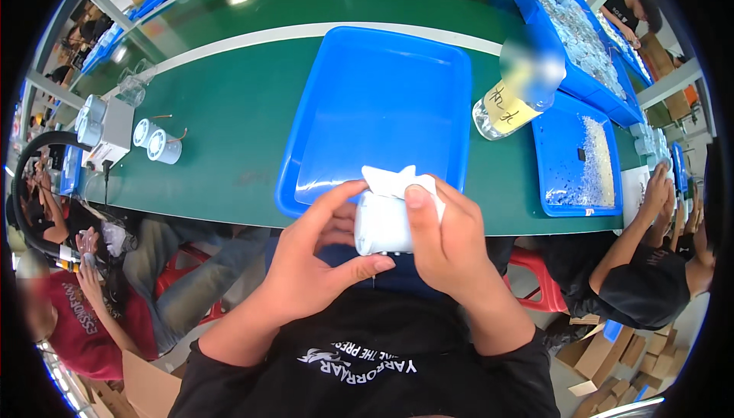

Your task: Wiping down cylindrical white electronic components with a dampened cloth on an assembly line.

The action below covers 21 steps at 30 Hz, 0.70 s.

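Note:
In front of my chest, above the near edge of the table, I hold a smooth white cylindrical housing (377, 225). My left hand (312, 256) is closed on it from the left, the thumb at its lower end and the fingers along its side. My right hand (449, 236) pinches a folded white wipe (388, 182) against its top and right side, the thumb lying over the front. Part of the housing is hidden behind the wipe and my fingers. Just beyond my hands lies a blue tray (386, 104) with nothing in it.
A bottle of clear liquid with a yellow label (511, 106) stands right of the tray. Further right are a blue tray of small pale parts (544, 169) and a large blue bin (527, 1). Two white cylindrical units (163, 146) lie left. Co-workers sit on both sides.

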Motion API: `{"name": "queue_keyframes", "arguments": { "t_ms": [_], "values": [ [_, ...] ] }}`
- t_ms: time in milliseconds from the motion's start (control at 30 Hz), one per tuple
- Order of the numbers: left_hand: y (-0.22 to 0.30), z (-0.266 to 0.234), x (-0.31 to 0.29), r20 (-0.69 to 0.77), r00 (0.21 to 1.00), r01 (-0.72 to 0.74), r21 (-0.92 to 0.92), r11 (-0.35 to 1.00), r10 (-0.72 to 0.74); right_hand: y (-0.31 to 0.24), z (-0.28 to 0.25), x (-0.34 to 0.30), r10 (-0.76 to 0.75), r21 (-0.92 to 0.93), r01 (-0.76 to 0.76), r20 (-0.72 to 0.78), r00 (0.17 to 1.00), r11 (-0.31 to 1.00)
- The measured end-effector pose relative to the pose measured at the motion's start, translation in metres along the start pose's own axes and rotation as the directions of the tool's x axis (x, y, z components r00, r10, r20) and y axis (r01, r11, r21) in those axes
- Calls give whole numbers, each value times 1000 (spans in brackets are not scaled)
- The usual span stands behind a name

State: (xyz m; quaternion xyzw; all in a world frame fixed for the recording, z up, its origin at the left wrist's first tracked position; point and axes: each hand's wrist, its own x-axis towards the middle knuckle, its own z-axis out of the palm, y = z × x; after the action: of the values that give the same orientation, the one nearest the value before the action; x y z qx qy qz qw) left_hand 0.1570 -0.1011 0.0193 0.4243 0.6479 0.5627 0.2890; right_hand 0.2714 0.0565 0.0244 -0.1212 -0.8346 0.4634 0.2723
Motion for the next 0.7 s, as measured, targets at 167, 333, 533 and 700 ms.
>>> {"name": "queue_keyframes", "arguments": {
  "t_ms": [167,333,533,700],
  "values": [
    [-12,-7,-1,43,970,238,-383,893,-240,-11,13,-2,-177,-298,201,103,979,933],
    [10,-10,-8,11,981,185,-363,913,-195,-29,3,-5,-259,-414,319,196,946,852],
    [-10,-3,4,-31,994,-105,64,992,107,-6,-1,4,152,116,-173,167,974,978],
    [-5,9,3,-45,987,142,-191,971,-153,28,10,10,-356,-304,308,-115,928,902]
  ]
}}
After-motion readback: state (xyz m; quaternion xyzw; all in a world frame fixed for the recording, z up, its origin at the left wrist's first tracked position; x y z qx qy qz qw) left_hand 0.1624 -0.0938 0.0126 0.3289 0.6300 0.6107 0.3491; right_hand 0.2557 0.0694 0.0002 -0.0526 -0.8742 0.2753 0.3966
